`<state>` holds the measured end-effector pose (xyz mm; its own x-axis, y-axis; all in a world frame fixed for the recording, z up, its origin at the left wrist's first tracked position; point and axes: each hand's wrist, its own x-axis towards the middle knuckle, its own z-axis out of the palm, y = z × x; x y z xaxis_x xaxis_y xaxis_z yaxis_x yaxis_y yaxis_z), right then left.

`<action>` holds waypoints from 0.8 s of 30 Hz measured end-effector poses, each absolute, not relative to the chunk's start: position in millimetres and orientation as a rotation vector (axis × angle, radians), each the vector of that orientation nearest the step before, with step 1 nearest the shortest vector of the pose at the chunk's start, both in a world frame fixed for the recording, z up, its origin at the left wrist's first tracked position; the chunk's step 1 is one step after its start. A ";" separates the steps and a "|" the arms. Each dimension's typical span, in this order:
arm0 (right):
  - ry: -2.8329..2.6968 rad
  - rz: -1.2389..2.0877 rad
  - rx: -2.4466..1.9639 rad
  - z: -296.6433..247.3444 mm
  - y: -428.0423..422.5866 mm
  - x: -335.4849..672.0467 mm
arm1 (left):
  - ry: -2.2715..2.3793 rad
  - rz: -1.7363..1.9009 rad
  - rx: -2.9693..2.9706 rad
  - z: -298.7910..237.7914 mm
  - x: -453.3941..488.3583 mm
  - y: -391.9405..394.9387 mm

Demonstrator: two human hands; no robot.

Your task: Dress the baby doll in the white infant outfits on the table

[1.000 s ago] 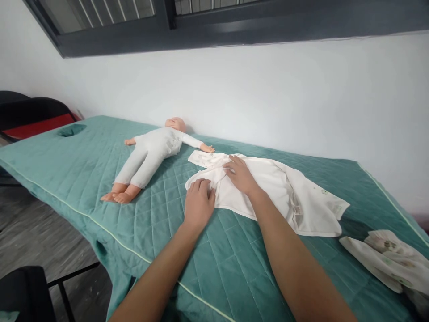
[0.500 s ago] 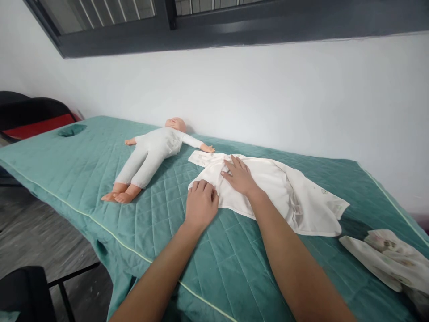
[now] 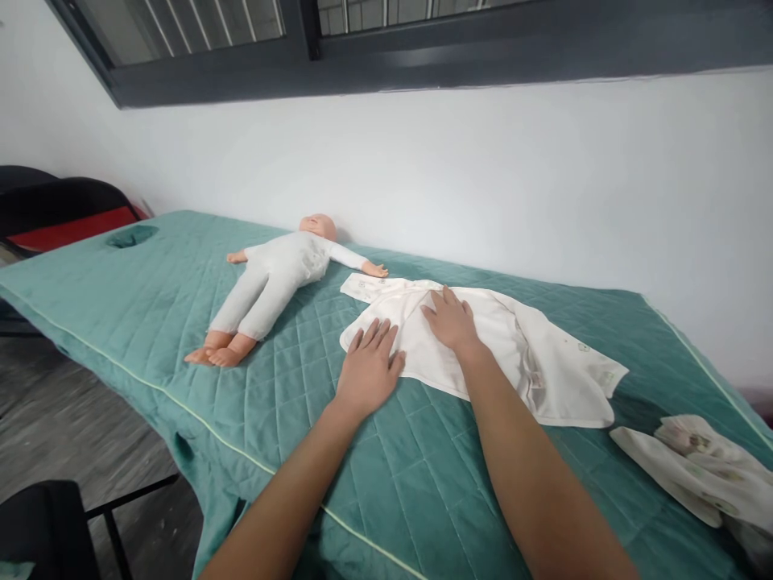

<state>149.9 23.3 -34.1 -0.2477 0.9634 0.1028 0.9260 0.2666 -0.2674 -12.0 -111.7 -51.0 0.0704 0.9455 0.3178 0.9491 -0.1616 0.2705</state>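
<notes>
Reaching in from the bottom edge, two bare forearms (image 3: 295, 483) are cut off below the elbows, and a black chair (image 3: 42, 524) in the near left corner is only partly in view. At the right edge a crumpled printed cloth (image 3: 713, 459) runs out of the picture, its folds too jumbled to read. Under everything lies a green quilted cover (image 3: 416, 467). The left hand (image 3: 369, 370) rests palm down at the near edge of a white shirt (image 3: 495, 330), fingers a little apart and pinching nothing. Farther in, the right hand (image 3: 452, 322) lies on the shirt's upper part, fingers spread and slightly bent; the two hands hide parts of the cloth below them. The shirt is spread on the cover right of the doll (image 3: 281, 262), one sleeve toward it, the other pointing right, with a small label by a fold. The doll lies on its back in white, one hand so close to the nearer sleeve that contact cannot be told. Beyond are a hole (image 3: 131, 236) in the cover, a red and black seat (image 3: 72, 213) cut by the left edge, a white wall (image 3: 423, 161) and a barred window (image 3: 205, 32), cropped at the top.
</notes>
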 end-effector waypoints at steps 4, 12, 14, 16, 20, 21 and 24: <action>-2.157 0.199 -1.661 -34.1 26.0 152.8 | -2.026 -0.702 -2.302 -51.3 -12.8 -111.5; -2.187 0.182 -1.633 -40.9 31.0 156.2 | -2.007 -0.669 -2.325 -53.4 -13.5 -111.3; -2.225 0.174 -1.643 -42.2 32.7 155.7 | -1.997 -0.647 -2.333 -53.5 -13.7 -111.2; -2.273 0.171 -1.695 -42.2 33.2 153.3 | -1.989 -0.642 -2.332 -53.4 -13.8 -110.9; -2.380 0.257 -1.786 -36.5 25.7 149.6 | -2.004 -0.664 -2.310 -53.0 -13.4 -110.4; -2.408 0.280 -1.775 -33.8 22.0 152.1 | -2.009 -0.676 -2.303 -52.9 -13.2 -110.4; -2.501 0.333 -1.690 -24.5 9.0 177.0 | -2.009 -0.721 -2.293 -52.0 -12.6 -110.4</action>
